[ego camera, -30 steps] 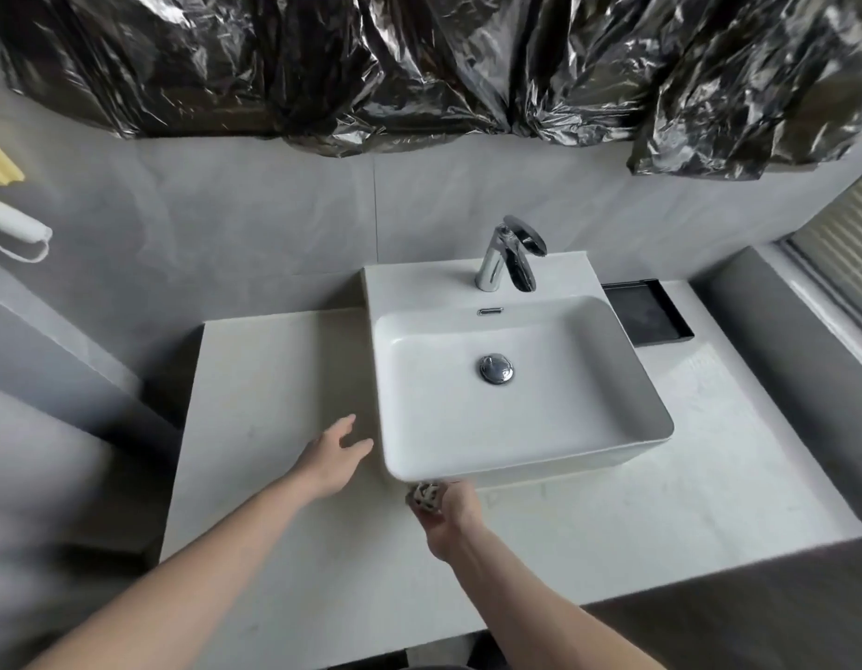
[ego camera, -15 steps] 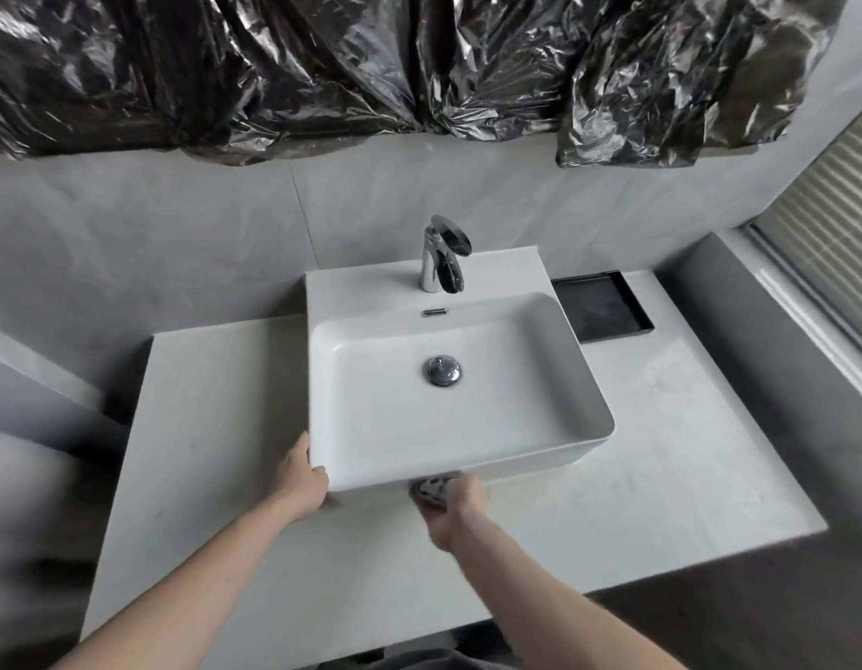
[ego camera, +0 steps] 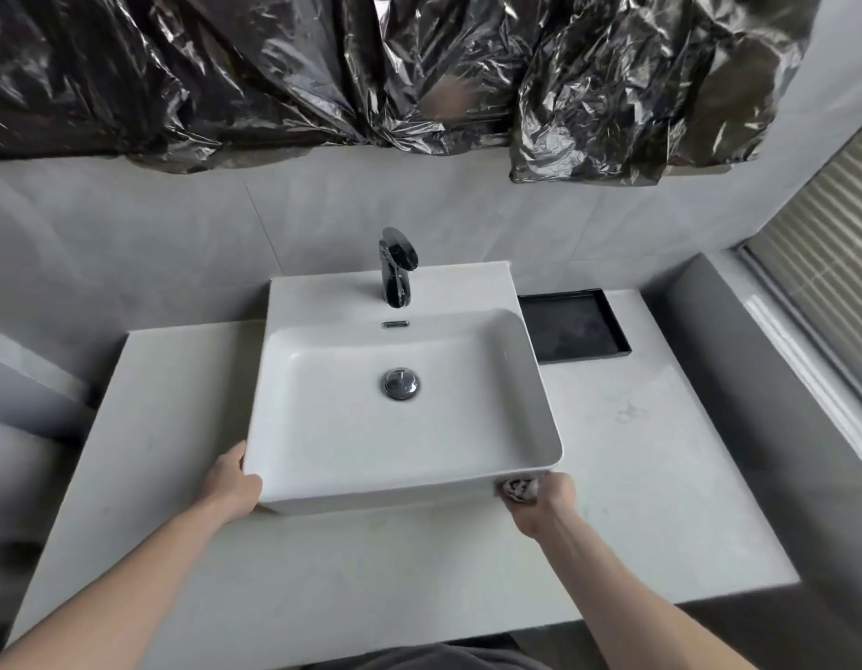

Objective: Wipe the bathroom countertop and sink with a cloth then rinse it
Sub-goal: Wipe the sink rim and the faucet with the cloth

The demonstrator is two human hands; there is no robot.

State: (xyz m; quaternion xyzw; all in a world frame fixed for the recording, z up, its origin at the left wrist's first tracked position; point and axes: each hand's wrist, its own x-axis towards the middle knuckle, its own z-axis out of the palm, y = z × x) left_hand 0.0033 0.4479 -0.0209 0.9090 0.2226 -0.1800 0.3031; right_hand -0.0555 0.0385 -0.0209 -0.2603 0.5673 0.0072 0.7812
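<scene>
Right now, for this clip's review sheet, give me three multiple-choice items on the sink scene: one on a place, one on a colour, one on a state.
1. Where is the cloth?
A. In the basin by the drain
B. At the sink's front right corner, in the right hand
C. On the black tray

2. What colour is the tray beside the sink?
A. Black
B. Red
C. Yellow

3. What is the left hand doing?
A. Turning the faucet
B. Hanging off the countertop
C. Resting against the sink's front left corner

Answers: 1 B, the right hand grips the bunched cloth against that corner. 2 A, the tray is black against the pale countertop. 3 C, it lies on that corner, far from the faucet.
</scene>
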